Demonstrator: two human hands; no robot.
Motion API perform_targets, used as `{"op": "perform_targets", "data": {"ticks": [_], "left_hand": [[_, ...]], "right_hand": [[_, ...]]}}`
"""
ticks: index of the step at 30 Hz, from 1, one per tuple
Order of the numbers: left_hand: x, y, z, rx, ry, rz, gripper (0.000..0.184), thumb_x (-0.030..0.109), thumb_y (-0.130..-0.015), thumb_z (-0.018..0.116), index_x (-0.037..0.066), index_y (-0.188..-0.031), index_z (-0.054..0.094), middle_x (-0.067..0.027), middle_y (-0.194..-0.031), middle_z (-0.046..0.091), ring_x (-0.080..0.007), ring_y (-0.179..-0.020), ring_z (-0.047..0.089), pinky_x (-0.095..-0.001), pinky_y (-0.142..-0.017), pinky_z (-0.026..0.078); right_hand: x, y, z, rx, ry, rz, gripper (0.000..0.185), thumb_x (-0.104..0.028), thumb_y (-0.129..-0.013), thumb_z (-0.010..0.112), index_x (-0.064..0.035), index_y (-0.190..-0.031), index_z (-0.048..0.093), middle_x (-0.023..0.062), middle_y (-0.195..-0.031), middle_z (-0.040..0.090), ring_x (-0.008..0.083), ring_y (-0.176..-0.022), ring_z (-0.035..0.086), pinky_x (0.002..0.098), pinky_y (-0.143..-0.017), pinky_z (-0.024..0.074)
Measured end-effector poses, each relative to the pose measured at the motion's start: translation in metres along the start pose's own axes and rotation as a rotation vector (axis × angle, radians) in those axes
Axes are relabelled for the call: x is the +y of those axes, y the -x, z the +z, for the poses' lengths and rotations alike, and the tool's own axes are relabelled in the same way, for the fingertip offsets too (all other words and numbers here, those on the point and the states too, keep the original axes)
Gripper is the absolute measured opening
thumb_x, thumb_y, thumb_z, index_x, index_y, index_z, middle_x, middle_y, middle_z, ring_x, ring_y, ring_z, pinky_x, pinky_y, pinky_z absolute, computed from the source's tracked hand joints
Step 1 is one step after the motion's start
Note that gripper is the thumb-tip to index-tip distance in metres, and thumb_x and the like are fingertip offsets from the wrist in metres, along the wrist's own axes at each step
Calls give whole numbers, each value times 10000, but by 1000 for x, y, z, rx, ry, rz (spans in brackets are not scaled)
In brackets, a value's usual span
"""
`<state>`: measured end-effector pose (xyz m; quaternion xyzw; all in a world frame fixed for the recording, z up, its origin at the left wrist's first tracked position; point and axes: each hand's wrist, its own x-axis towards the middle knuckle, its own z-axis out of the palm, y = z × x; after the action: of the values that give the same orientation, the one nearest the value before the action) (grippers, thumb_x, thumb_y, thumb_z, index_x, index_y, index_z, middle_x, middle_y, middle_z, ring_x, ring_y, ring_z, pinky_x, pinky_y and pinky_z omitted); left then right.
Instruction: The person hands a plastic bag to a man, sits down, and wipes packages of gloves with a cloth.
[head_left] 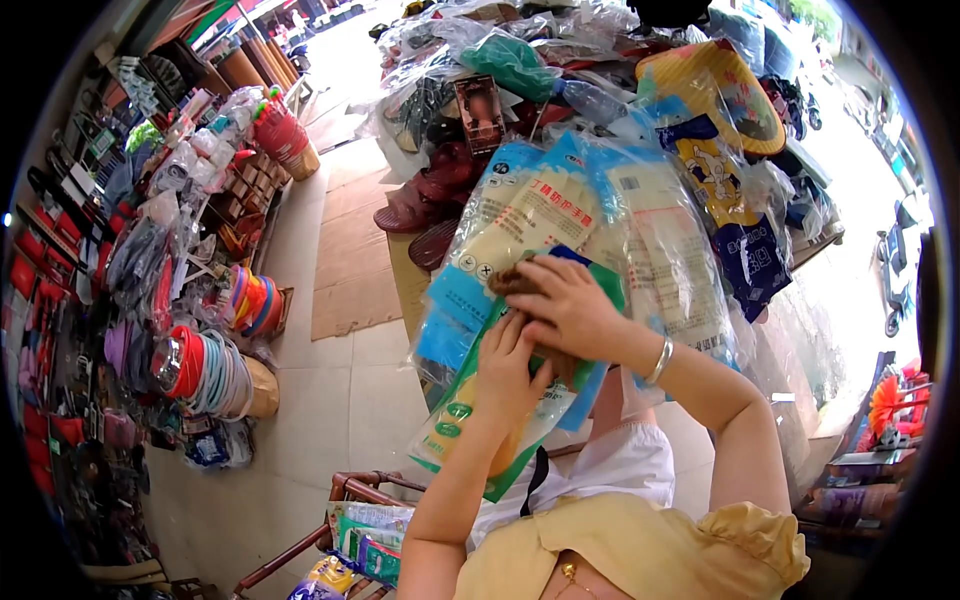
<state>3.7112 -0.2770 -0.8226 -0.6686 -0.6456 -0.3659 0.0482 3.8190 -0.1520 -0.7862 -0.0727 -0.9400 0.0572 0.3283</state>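
A green-edged plastic packet (450, 428) with a yellow item inside lies at a slant in front of me. A soft brown item (507, 284), perhaps cloth or a glove, sits bunched on it, mostly covered by my hands. My left hand (508, 368) is closed over its near side, fingers tucked against my right hand. From above, my right hand (572, 308) wraps over the brown item; a bracelet (661, 360) circles that wrist. Beyond, clear packets of cream gloves (530, 215) with blue ends lie on the pile, beside another glove packet (670, 265).
Dark red slippers (445, 180), a small box (480, 113), a yellow woven hat (712, 85) and a navy-yellow packet (720, 200) top the pile. Crowded shelves line the left, with hose coils (218, 375) and a red bucket (283, 135). A chair-like frame (350, 490) holds packets.
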Motion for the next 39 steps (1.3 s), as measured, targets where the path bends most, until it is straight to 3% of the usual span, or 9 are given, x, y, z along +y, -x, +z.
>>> {"op": "perform_targets", "data": {"ticks": [9,12,16,23,26,28,30,32,39], "left_hand": [[5,0,-1,29,-23,-12,519,234,-700,697,43,-1158,545,-164,-1217,510,-339,-1131,458,-430,-942,355],[3,-3,-2,44,-19,-15,510,231,-708,687,39,-1157,541,-171,-1217,504,-342,-1132,452,-439,-943,352],[2,3,0,-6,-13,-38,500,219,-717,674,29,-1158,532,-181,-1216,497,-347,-1132,445,-445,-942,351],[8,9,-6,54,-31,-56,506,202,-698,681,21,-1148,539,-190,-1212,506,-356,-1123,456,-434,-941,350],[5,26,-15,62,-16,-118,520,188,-682,696,13,-1146,538,-206,-1223,497,-371,-1124,456,-428,-944,347],[4,32,-18,95,-33,-116,516,182,-681,696,5,-1140,539,-210,-1222,497,-378,-1120,456,-432,-935,349],[4,34,-18,97,-29,-115,508,169,-684,686,2,-1140,538,-216,-1219,496,-381,-1117,457,-433,-928,350],[0,35,-16,74,-6,-110,505,158,-688,676,4,-1148,535,-217,-1227,490,-380,-1121,451,-434,-925,347],[2,32,-13,102,-63,-110,493,189,-717,658,12,-1159,532,-207,-1237,488,-369,-1115,458,-433,-932,347]], "right_hand": [[71,1,0,-27,203,244,280,-118,-743,615,-147,-1022,611,68,-1147,503,290,-1034,473,391,-883,400],[26,-15,-28,194,175,93,373,-124,-717,626,-162,-1084,570,43,-1086,530,254,-958,500,374,-807,432],[4,7,-8,-53,-62,10,395,-95,-722,630,-95,-1108,546,84,-1073,558,273,-973,521,389,-859,419],[71,-14,6,72,219,166,285,-130,-762,581,-129,-1047,576,59,-1028,573,272,-916,558,382,-785,467],[56,-23,-17,232,43,293,308,-107,-749,592,-128,-1056,586,68,-1033,572,293,-925,551,387,-786,463],[21,-26,-41,496,24,161,344,-80,-728,609,-126,-1068,591,74,-1039,569,310,-924,544,392,-790,456],[-9,-14,-37,330,-12,-35,370,-86,-674,630,-164,-1035,599,57,-1029,561,279,-917,546,385,-783,448],[-29,7,-11,-113,-168,-180,366,-72,-673,626,-156,-1028,597,63,-1073,541,275,-951,536,370,-810,434],[40,-21,29,54,20,90,295,-104,-725,571,-185,-1006,601,38,-1011,564,249,-909,548,372,-795,448]]}}
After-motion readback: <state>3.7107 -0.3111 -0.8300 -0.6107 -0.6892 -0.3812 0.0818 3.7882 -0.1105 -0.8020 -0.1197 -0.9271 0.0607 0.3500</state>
